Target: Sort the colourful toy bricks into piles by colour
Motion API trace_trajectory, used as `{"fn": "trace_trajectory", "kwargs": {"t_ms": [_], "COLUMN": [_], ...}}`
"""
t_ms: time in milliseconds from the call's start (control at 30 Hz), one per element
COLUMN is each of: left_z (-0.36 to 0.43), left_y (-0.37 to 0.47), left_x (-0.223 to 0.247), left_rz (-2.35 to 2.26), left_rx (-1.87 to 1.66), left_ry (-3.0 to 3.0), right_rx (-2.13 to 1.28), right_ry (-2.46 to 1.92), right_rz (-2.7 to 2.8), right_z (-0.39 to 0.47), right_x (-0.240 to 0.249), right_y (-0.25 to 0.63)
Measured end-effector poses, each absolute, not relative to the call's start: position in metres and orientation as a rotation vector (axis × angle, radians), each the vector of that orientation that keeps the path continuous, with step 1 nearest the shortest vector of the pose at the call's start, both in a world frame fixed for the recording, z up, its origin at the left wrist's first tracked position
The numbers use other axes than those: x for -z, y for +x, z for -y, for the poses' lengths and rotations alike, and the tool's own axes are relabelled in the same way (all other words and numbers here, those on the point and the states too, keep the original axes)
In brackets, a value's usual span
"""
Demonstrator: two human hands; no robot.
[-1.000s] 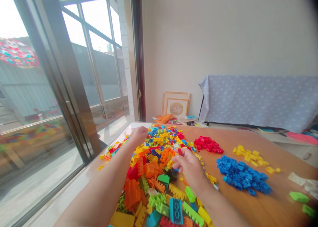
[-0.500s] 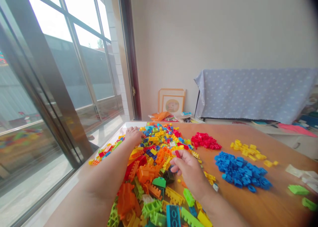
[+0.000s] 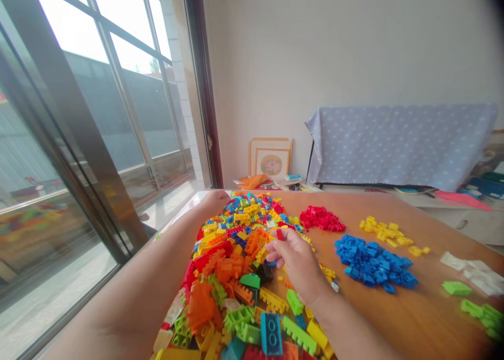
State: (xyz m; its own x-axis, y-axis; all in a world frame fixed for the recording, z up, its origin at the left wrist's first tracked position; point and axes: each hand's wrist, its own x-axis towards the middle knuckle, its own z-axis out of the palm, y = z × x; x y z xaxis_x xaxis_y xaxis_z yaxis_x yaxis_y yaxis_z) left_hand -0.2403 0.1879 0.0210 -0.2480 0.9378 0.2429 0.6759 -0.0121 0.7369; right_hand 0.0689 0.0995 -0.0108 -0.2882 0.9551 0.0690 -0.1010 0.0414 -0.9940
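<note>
A small red building brick (image 3: 280,234) is pinched between the thumb and fingers of my right hand (image 3: 293,255), which hovers over the near right side of a large mixed heap of toy bricks (image 3: 236,265). My left hand (image 3: 219,196) reaches to the far left end of the heap. Its fingers are hidden behind the wrist, so what it touches does not show. Orange bricks (image 3: 230,265) lie between my two arms, and a teal brick (image 3: 271,332) with two round openings lies at the near end.
Sorted piles lie on the brown table (image 3: 338,318) to the right: red bricks (image 3: 322,219), blue bricks (image 3: 374,261), yellow bricks (image 3: 386,231), white pieces (image 3: 472,271) and light-green pieces (image 3: 457,288). A glass door (image 3: 79,139) stands at left. A dotted cloth (image 3: 397,145) hangs behind.
My left hand has moved a little farther away and to the right along the heap's far end. My right hand keeps the red brick nearly in place. The view has shifted slightly.
</note>
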Motion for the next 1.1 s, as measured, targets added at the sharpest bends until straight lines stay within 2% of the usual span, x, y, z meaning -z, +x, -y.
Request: {"fn": "trace_trajectory", "kwargs": {"t_ms": [367, 600, 867, 1100], "left_z": [-0.117, -0.066, -0.026, -0.013], "left_y": [-0.157, -0.101, -0.058, -0.044], "left_x": [-0.058, -0.043, -0.015, -0.001], "left_rz": [-1.463, -1.268, -1.094, -1.09], "left_rx": [-1.162, -1.203, -1.519, -1.61], "left_ry": [1.599, 1.558, 1.101, 1.059], "right_rx": [-1.563, -1.612, -1.599, -1.595], "right_ry": [-0.742, -0.777, -0.763, -0.724], "right_rz": [1.033, 1.178, 1.153, 1.183], "right_z": [-0.108, -0.086, -0.069, -0.061], "right_x": [-0.013, -0.007, 0.0, 0.014], "right_y": [0.07, 0.081, 0.094, 0.089]}}
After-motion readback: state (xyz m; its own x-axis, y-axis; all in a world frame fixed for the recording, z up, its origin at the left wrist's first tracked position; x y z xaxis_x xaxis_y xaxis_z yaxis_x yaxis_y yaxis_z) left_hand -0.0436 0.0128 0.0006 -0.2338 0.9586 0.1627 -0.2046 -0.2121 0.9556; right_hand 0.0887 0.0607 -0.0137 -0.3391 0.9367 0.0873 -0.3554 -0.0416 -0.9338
